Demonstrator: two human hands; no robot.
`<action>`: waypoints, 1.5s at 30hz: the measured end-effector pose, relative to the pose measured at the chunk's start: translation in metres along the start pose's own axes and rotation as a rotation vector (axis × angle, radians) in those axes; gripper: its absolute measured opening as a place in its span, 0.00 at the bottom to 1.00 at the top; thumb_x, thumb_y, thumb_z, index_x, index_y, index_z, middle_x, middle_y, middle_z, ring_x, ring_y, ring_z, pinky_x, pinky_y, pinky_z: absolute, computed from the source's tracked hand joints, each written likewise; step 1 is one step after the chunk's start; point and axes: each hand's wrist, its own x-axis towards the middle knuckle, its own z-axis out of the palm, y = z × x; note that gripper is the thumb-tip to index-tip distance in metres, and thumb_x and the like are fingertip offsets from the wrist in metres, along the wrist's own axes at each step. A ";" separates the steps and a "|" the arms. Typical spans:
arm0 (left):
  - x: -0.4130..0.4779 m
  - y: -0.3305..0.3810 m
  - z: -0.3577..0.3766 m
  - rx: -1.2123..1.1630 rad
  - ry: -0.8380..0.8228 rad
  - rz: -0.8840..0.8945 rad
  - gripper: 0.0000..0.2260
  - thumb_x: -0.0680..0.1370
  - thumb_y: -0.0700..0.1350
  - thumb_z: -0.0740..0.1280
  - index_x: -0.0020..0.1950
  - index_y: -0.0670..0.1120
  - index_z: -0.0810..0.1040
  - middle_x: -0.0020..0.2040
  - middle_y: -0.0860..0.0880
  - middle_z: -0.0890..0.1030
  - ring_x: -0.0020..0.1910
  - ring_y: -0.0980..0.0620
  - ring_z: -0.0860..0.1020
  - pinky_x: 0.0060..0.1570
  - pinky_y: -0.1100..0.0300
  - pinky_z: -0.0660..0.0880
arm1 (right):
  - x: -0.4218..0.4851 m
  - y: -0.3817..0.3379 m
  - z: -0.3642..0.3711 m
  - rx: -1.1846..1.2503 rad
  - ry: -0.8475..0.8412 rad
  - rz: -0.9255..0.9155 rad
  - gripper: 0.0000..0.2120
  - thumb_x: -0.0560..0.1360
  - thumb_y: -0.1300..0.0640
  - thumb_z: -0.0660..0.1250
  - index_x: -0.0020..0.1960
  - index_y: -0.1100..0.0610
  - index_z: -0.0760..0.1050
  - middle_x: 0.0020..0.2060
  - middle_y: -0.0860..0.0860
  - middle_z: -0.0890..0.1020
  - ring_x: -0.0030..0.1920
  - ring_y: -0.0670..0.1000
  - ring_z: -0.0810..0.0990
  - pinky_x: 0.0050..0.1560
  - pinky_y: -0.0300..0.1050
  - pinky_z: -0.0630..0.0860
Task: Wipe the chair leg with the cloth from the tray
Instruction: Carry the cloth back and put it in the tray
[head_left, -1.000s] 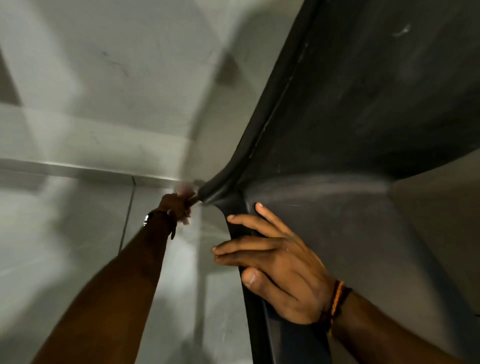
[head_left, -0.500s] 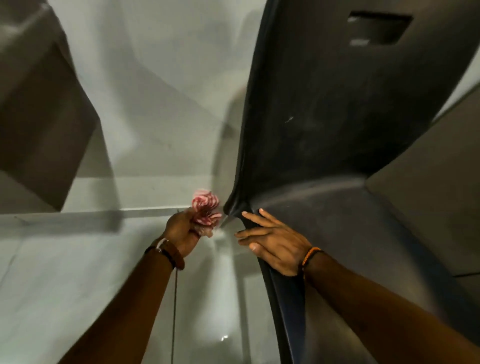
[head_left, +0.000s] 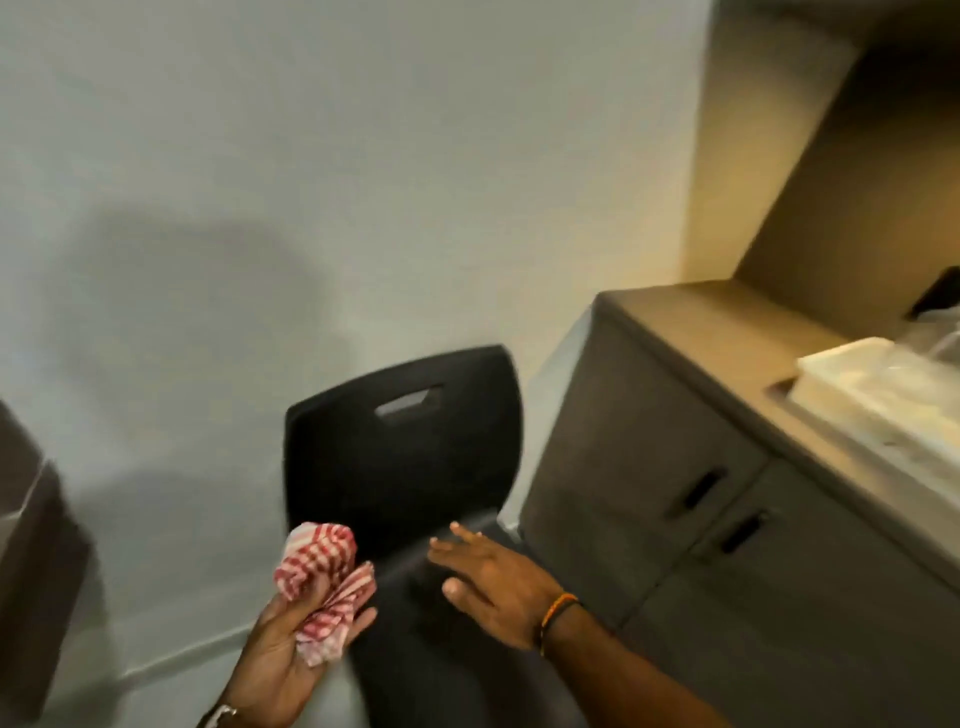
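A black plastic chair (head_left: 405, 457) with a handle slot in its back stands against the white wall, seen from above. Its legs are hidden below the seat. My left hand (head_left: 283, 660) is raised palm up in front of the chair's left side, shut on a crumpled red-and-white checked cloth (head_left: 324, 582). My right hand (head_left: 493, 577) hovers flat over the seat with its fingers spread, holding nothing. A white tray (head_left: 857, 395) lies on the counter at the right edge.
A grey cabinet (head_left: 675, 499) with slot handles and a beige countertop (head_left: 691, 332) stands right of the chair. A dark piece of furniture (head_left: 31, 571) sits at the left edge. The white wall is behind the chair.
My view rose from low beside the chair to above it. My left hand came up from the leg with the cloth. My right hand let go of the chair's edge and opened.
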 end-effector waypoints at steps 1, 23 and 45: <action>-0.002 0.006 0.033 0.010 -0.020 -0.013 0.18 0.84 0.47 0.57 0.71 0.45 0.78 0.65 0.34 0.82 0.58 0.37 0.85 0.51 0.35 0.82 | -0.018 0.003 -0.026 -0.007 0.030 0.034 0.26 0.89 0.47 0.57 0.85 0.53 0.64 0.85 0.48 0.65 0.88 0.50 0.52 0.87 0.51 0.52; -0.027 -0.186 0.618 1.047 -0.536 0.095 0.15 0.83 0.51 0.62 0.62 0.45 0.81 0.53 0.46 0.87 0.53 0.46 0.85 0.57 0.52 0.78 | -0.443 0.164 -0.201 -0.024 0.563 0.936 0.34 0.81 0.29 0.49 0.81 0.43 0.68 0.78 0.45 0.73 0.78 0.47 0.71 0.81 0.44 0.63; 0.045 -0.309 0.724 2.258 -0.723 0.505 0.20 0.82 0.53 0.56 0.68 0.46 0.75 0.68 0.39 0.77 0.65 0.37 0.76 0.66 0.43 0.74 | -0.436 0.183 -0.203 -0.081 0.386 0.951 0.37 0.86 0.34 0.49 0.89 0.49 0.43 0.89 0.46 0.47 0.89 0.49 0.45 0.83 0.48 0.35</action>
